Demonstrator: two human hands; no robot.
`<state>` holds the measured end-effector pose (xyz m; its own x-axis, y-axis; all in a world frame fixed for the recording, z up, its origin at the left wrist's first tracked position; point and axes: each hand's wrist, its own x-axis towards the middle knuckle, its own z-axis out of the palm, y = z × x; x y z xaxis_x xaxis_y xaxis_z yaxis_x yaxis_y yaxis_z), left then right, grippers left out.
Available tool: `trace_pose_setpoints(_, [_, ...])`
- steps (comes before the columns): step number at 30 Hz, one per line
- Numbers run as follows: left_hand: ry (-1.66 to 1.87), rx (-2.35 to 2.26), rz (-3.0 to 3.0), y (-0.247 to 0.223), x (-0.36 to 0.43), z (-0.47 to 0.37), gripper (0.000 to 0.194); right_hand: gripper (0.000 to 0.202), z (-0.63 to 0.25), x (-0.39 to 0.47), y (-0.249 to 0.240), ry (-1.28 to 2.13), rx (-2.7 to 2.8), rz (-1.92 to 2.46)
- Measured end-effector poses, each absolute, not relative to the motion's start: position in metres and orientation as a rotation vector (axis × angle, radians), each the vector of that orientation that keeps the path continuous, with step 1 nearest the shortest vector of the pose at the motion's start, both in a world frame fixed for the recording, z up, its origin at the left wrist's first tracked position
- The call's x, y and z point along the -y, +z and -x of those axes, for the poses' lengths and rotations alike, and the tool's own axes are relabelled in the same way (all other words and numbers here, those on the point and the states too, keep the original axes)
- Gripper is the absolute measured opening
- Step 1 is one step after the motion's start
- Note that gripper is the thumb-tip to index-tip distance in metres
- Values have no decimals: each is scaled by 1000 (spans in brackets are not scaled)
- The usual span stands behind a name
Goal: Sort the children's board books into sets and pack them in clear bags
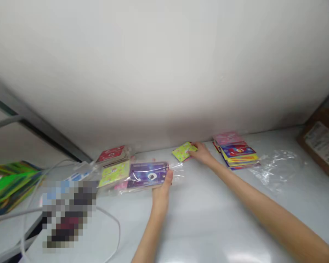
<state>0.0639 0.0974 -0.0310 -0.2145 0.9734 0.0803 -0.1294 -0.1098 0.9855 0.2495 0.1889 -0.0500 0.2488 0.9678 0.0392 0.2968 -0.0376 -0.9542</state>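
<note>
While the left forearm angles up and slightly rightward over the surface (pixel 197 212), the left hand (pixel 161 186) grasps the right end of a purple card pack (pixel 146 175) in clear plastic, its thumb laid across the top and its other fingers mostly hidden underneath. The right arm stretches farther, slanting up and leftward toward the back edge of the surface, where the right hand (pixel 199 151) pinches a yellow-green card bundle (pixel 181 152) by its right end — thumb and fingers bent inward, wrist nearly in line with the forearm. That bundle is just in front of the back edge, near the middle of its length; the purple pack is nearer and to the left. Beside the purple pack's left end is a yellow-green pack (pixel 115 172), with a red-topped stack (pixel 112 154) behind it, toward the back edge; whether those two share one wrapper I cannot tell. Right of the right hand, a mixed card stack (pixel 239 155) sits close to the back edge, with a crumpled clear bag (pixel 282 168) just beside it. A cardboard box (pixel 325 137) stands at the back right corner — its white label facing the cards.
</note>
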Motion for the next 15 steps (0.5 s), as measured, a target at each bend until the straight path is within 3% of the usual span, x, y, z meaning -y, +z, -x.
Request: trace_pose_setpoints(15, [1483, -1228, -1092, -25, -93, -67, 83, 28, -258, -203, -74, 617, 1248, 1571])
